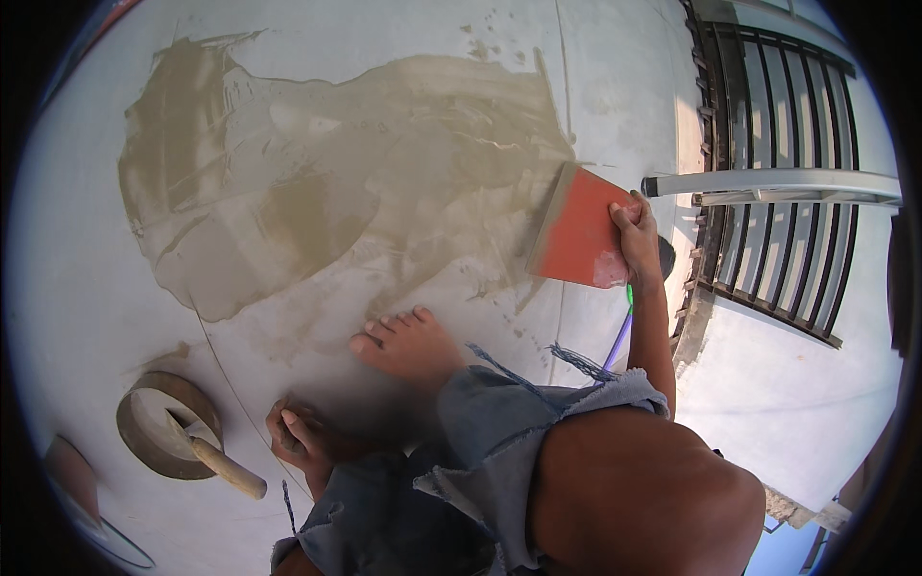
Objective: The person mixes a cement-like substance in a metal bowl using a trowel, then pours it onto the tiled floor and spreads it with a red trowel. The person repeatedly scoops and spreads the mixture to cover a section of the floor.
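Observation:
In my right hand [638,235] is a wide red flat spreader [579,230], thumb on its face and fingers round its far edge. Its greyish working edge rests on or just above a large patch of wet grey-brown skim paste [317,206] spread over the pale floor. My left hand [296,440] is low beside my knee, fingers curled in, with nothing visible in it. Left of that hand stands a round brown tub [128,440] with grey paste inside. A trowel with a wooden handle [229,468] leans in the tub, its blade partly sunk in the paste.
My bare foot [415,348] is planted at the patch's near edge. A metal ladder leg or rail [778,184] juts in from the right, before a dark barred grille [788,125]. A purple stick [619,338] lies near my right forearm. A brown container [75,478] stands lower left.

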`<state>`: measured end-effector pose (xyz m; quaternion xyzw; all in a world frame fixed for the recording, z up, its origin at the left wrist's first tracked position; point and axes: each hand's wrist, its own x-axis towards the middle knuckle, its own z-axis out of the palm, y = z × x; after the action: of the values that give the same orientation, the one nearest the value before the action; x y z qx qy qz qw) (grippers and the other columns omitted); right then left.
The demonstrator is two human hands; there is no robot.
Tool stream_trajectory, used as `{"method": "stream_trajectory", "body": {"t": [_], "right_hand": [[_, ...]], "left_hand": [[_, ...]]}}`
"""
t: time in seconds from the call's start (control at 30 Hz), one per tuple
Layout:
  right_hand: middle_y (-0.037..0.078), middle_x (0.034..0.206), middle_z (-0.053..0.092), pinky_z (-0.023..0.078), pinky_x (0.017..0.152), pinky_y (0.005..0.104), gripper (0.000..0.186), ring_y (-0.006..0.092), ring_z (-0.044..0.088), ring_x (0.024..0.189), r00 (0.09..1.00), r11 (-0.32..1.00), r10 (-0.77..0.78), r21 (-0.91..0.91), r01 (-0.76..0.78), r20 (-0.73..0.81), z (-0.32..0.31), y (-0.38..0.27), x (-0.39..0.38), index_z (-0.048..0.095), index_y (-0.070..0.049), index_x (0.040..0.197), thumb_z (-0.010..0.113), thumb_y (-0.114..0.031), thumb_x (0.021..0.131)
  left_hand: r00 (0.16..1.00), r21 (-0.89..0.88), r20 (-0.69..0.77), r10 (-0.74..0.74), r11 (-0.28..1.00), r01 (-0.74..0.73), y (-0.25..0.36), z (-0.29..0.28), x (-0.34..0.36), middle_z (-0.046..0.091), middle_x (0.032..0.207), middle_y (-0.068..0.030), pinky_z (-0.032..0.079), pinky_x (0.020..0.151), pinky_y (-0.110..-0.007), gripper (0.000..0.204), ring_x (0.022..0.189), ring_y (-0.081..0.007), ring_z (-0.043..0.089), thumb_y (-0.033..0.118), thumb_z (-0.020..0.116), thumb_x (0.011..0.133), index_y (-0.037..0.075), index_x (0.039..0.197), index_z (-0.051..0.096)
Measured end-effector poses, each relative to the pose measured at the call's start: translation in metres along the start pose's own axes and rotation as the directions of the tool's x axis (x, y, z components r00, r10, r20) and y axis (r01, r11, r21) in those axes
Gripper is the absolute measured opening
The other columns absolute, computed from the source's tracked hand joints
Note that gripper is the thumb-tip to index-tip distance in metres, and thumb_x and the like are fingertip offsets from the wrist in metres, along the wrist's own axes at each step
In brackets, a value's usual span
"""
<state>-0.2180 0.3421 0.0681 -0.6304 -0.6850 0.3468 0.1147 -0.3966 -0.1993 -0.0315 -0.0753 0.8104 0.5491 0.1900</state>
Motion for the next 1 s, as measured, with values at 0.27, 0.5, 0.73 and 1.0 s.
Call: {"method": "stream_trajectory", "body": {"t": [0.27,0.5,0.73,1.0], "right_hand": [[0.028,0.143,0.056,0.057,0.102,0.0394,0.076,0.0314,0.064,0.123,0.984,0.969,0.177,0.172,-0.175,0.006,0.007,-0.006,0.012,0.022,0.011,0.163,0.061,-0.008,0.100],[0.017,0.107,0.063,0.059,0.074,0.0378,0.023,0.0246,0.066,0.085,0.905,0.870,0.352,0.273,-0.411,0.240,-0.001,-0.029,0.030,0.054,0.010,0.118,0.051,0.001,0.097],[0.015,0.094,0.056,0.054,0.054,0.0279,0.011,0.0198,0.060,0.070,0.898,0.817,0.378,0.374,-0.439,0.228,0.035,-0.071,0.023,0.054,0.013,0.100,0.048,0.004,0.098],[0.016,0.095,0.057,0.057,0.055,0.0246,0.016,0.0175,0.060,0.068,0.895,0.805,0.398,0.391,-0.445,0.199,0.052,-0.097,-0.007,0.053,0.018,0.103,0.048,0.004,0.100]], "left_hand": [[1.000,0.018,0.004,0.029,0.999,-0.029,-0.008,-0.005,-0.001,0.064,0.076,-0.0070,0.046,0.060,-0.026,0.034,0.062,-0.0097,0.055,0.025,0.049,0.111,-0.005,0.121,0.062],[0.999,-0.080,0.037,-0.013,0.997,0.016,-0.016,-0.007,-0.001,0.064,0.082,-0.0076,0.044,0.059,-0.024,0.028,0.061,-0.0086,0.052,0.013,0.047,0.109,-0.003,0.126,0.063],[0.999,-0.076,0.043,-0.023,0.997,0.026,-0.025,-0.012,-0.005,0.068,0.085,-0.0086,0.048,0.062,-0.026,0.031,0.065,-0.0096,0.057,0.020,0.052,0.109,-0.004,0.126,0.062],[0.999,-0.094,0.050,0.015,0.996,-0.010,-0.037,-0.013,-0.007,0.068,0.083,-0.0086,0.048,0.059,-0.028,0.029,0.063,-0.0126,0.058,0.022,0.053,0.109,-0.001,0.125,0.063]]}}
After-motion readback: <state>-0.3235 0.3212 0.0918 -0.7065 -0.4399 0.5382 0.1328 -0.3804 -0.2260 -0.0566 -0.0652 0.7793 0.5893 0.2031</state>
